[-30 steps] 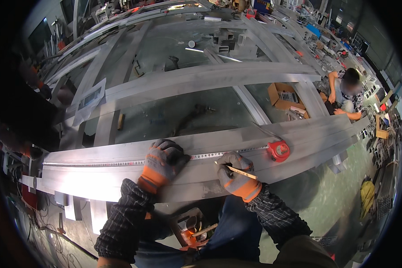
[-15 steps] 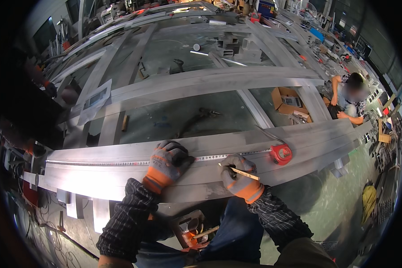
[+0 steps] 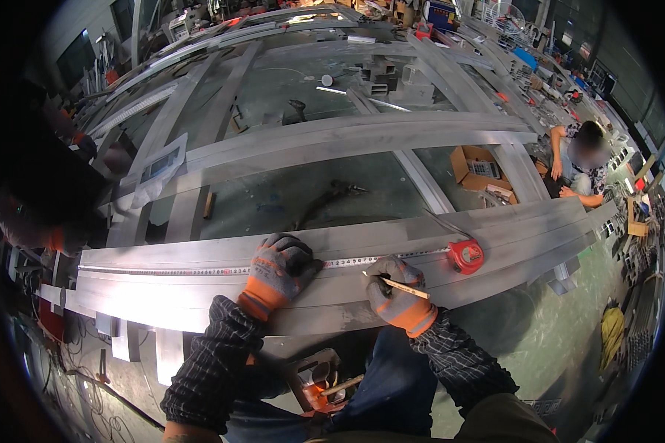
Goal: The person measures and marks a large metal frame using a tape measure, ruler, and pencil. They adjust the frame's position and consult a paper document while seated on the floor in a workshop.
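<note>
Long grey metal bars lie side by side in front of me. Across them runs the pulled-out blade of a tape measure, whose red case rests toward the right. My left hand, in a grey and orange glove, holds the blade down on the bars, its fingers curled together. To its right, my right hand, gloved alike, grips a pencil between thumb and fingers. That hand rests on the bars just below the blade, with the pencil tip near the blade's edge.
Beyond the bars, a metal frame spans the floor. An open cardboard box stands inside it. A person crouches at the right; another person's gloved hand shows at the left. Below me sits a tool container.
My hands, the pencil and the tape measure stay nearly still. At the left, the other person's gloved hand and arm have shifted. The view has moved very slightly.
</note>
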The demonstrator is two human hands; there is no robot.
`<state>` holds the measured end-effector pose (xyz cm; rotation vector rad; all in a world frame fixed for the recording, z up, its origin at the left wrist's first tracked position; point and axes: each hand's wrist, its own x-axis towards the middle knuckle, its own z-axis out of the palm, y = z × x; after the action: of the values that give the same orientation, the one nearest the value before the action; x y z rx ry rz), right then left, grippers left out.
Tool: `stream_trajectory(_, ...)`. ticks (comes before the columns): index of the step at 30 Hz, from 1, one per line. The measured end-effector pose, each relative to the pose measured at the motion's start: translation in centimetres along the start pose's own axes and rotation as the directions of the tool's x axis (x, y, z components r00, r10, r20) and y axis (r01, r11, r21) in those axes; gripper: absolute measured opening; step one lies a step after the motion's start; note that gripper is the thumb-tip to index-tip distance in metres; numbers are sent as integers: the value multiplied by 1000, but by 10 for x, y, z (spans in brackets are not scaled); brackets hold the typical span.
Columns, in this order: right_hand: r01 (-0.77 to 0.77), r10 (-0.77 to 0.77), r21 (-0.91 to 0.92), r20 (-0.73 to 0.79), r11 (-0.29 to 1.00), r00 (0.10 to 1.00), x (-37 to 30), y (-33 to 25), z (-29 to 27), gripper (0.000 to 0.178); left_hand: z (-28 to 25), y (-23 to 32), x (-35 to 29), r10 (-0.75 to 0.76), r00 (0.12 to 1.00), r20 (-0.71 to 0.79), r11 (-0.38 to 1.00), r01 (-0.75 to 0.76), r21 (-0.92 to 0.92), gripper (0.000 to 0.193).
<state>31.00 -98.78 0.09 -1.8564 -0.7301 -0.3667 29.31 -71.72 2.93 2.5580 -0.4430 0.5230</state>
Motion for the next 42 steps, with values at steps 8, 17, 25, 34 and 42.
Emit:
stream_trajectory(8,4,-4,-5,-7,1000,1000,2,-6,-3,17,-1,3,2,27,999,-38,999,-28,-21,17)
stream_trajectory(17,22,-22,-31,-20,999,1000,4,-9,-2,15,3,-5,-2,9,1000,14,1000,-9,-12,20)
stream_trajectory(25,-72,72,23,-5,997,997,0,-14,-3,20,3,12,7,106,985,-133,987,-121,-108,14)
stream_trajectory(34,283,-304,-265,-41,922,952,8,-24,-23,28,6,12,6,91,988,-121,988,-105,-117,14)
stream_trajectory(42,25,-150,-585,-167,810,974,-9,-3,-108,46,6,-1,0,178,972,-154,983,-182,-11,13)
